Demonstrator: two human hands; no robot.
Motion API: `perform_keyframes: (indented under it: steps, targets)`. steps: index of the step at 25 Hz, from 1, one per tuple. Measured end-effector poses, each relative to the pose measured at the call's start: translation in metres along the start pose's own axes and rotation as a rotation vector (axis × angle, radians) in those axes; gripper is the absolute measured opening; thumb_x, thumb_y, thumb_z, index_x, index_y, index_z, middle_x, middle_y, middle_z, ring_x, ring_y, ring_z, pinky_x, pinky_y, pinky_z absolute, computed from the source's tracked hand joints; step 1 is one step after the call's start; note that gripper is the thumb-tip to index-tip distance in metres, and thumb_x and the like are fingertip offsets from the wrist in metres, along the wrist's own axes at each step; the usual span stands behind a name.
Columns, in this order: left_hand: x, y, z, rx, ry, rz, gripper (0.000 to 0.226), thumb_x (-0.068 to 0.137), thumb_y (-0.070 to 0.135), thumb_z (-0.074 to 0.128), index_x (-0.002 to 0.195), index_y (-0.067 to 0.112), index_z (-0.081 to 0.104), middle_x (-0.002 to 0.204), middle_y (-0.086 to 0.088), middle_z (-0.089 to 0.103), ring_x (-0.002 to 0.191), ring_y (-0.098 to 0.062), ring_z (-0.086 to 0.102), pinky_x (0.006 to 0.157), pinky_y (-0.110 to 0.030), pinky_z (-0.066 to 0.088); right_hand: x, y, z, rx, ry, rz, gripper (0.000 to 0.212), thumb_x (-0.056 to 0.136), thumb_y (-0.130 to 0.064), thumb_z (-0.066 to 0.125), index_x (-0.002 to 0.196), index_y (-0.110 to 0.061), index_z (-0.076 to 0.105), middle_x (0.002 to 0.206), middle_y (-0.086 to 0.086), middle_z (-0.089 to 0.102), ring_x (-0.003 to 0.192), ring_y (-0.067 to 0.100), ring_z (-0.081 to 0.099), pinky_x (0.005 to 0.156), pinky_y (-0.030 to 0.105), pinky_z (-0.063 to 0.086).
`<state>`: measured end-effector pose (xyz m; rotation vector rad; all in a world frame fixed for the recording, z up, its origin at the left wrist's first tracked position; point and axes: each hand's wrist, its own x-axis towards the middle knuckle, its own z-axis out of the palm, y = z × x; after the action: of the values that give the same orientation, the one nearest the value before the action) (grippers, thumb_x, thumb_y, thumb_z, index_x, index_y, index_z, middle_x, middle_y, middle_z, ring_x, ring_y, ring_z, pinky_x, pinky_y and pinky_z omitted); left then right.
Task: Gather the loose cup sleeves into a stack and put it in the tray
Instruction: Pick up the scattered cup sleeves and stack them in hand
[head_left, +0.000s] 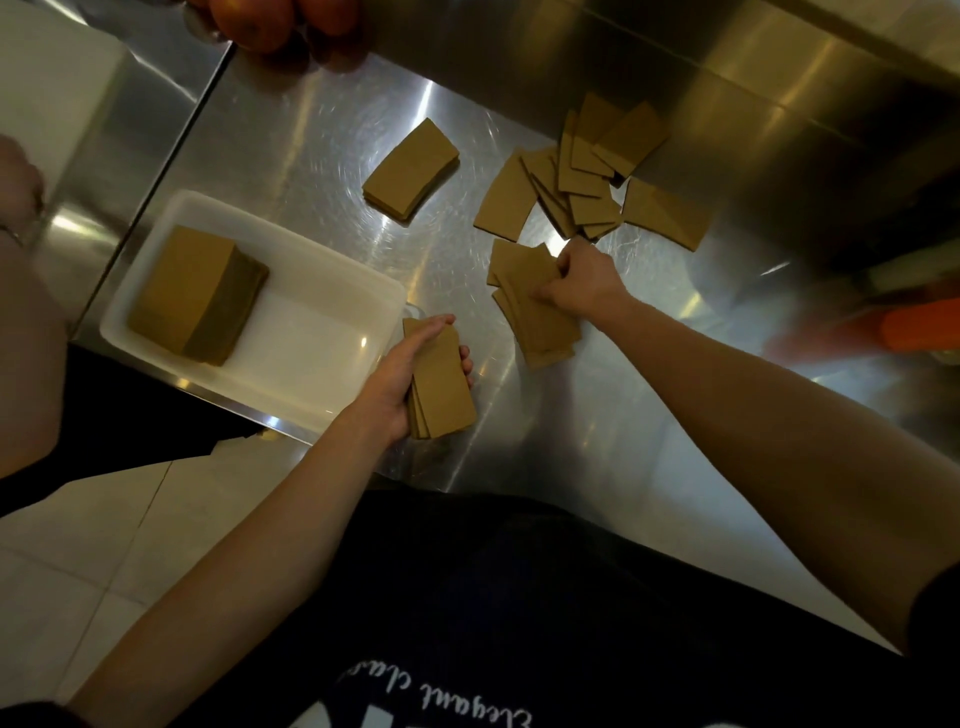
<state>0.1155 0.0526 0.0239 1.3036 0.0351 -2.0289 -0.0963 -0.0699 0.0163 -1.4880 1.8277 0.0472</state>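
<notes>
Left hand (415, 374) closed around a small squared stack of flat brown cardboard cup sleeves (441, 384), held just off the near edge of the brushed stainless-steel counter (311, 135), close beside the right end of the white rectangular plastic tray (332, 384). Right hand (582, 283) curled down onto a loose fan of brown sleeves (535, 306) near the counter's middle, fingers pinching their far edges, thumb pressed on top. Beyond it, toward the far right corner, a scattered heap of overlapping sleeves (587, 176), still ungathered. Toward the far edge, a small tidy pile of sleeves (410, 171) lying apart. Inside the tray, at its left end, a thick block of stacked sleeves (197, 296), sitting at the counter's near left corner. Orange round fruit (270, 21) at the far left corner.

Probably mid-gather, with much left to collect. Main risks: slick steel letting the fanned sleeves slide apart under a one-handed pinch, leaving some behind; uneven edges when merged with the left-hand stack, making a skewed bundle prone to spilling; sleeves near the near edge slipping off onto the floor; a crooked drop knocking against the block already in the tray.
</notes>
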Motion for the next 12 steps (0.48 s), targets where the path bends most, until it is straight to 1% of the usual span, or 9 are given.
perform_keyframes:
  steps: [2,3,4,5,7,9,10,12]
  targets:
    - [0.002,0.000,-0.001,-0.001,-0.006,-0.009,0.031,0.091,0.032,0.065,0.119,0.020,0.060,0.088,-0.012,0.067,0.073,-0.023,0.065,0.070,-0.037,0.057,-0.004,-0.001,-0.012,0.080,0.021,-0.060,0.021,0.083,-0.018,0.065,0.098,-0.010,0.052,0.086,0.004,0.051,0.087,0.018,0.053,0.073,0.028,0.042]
    - [0.003,0.000,-0.001,-0.001,-0.008,-0.008,0.031,0.091,0.032,0.065,0.119,0.020,0.060,0.088,-0.013,0.067,0.074,-0.024,0.065,0.071,-0.037,0.057,-0.007,-0.002,-0.019,0.077,0.036,-0.102,0.015,0.084,-0.017,0.062,0.092,-0.011,0.051,0.084,0.006,0.051,0.083,0.018,0.051,0.073,0.028,0.041]
    - [0.004,0.000,-0.001,0.002,-0.008,-0.006,0.032,0.091,0.032,0.065,0.119,0.020,0.061,0.087,-0.013,0.067,0.074,-0.024,0.065,0.071,-0.038,0.057,-0.009,-0.002,-0.025,0.058,0.048,-0.143,0.013,0.085,-0.017,0.061,0.090,-0.010,0.051,0.084,0.008,0.051,0.081,0.018,0.050,0.072,0.028,0.041]
    - [0.005,0.000,-0.002,0.007,-0.006,-0.005,0.032,0.090,0.032,0.066,0.120,0.021,0.061,0.088,-0.013,0.067,0.074,-0.024,0.065,0.071,-0.038,0.057,-0.011,-0.002,-0.029,0.007,0.055,-0.185,0.014,0.086,-0.018,0.060,0.093,-0.008,0.053,0.086,0.010,0.052,0.081,0.018,0.050,0.073,0.029,0.041]
    - [0.006,0.000,-0.001,0.013,-0.006,-0.011,0.032,0.090,0.033,0.067,0.119,0.021,0.062,0.088,-0.013,0.067,0.075,-0.024,0.065,0.073,-0.039,0.056,-0.013,-0.002,-0.028,-0.191,0.063,-0.265,0.025,0.088,-0.022,0.059,0.107,-0.007,0.053,0.091,0.010,0.056,0.083,0.021,0.055,0.075,0.032,0.046]
    - [0.008,-0.001,-0.001,0.016,-0.010,-0.018,0.034,0.089,0.034,0.067,0.120,0.021,0.062,0.089,-0.013,0.067,0.076,-0.025,0.065,0.075,-0.040,0.056,-0.015,-0.003,-0.016,-0.392,0.030,-0.306,0.034,0.087,-0.026,0.060,0.114,-0.011,0.047,0.100,0.010,0.056,0.088,0.026,0.060,0.079,0.040,0.052]
    - [0.007,-0.001,-0.001,0.017,-0.011,-0.018,0.034,0.089,0.034,0.067,0.121,0.021,0.061,0.090,-0.013,0.067,0.076,-0.025,0.065,0.075,-0.040,0.056,-0.017,-0.003,-0.009,-0.463,-0.004,-0.299,0.041,0.086,-0.030,0.062,0.118,-0.013,0.043,0.108,0.011,0.054,0.092,0.029,0.061,0.081,0.042,0.053]
    - [0.008,-0.001,-0.003,0.017,-0.011,-0.014,0.036,0.089,0.034,0.067,0.122,0.021,0.061,0.091,-0.014,0.067,0.078,-0.025,0.065,0.074,-0.040,0.056,-0.017,-0.003,0.004,-0.527,-0.054,-0.261,0.062,0.082,-0.042,0.067,0.128,-0.014,0.037,0.125,0.013,0.046,0.100,0.033,0.061,0.085,0.044,0.051]
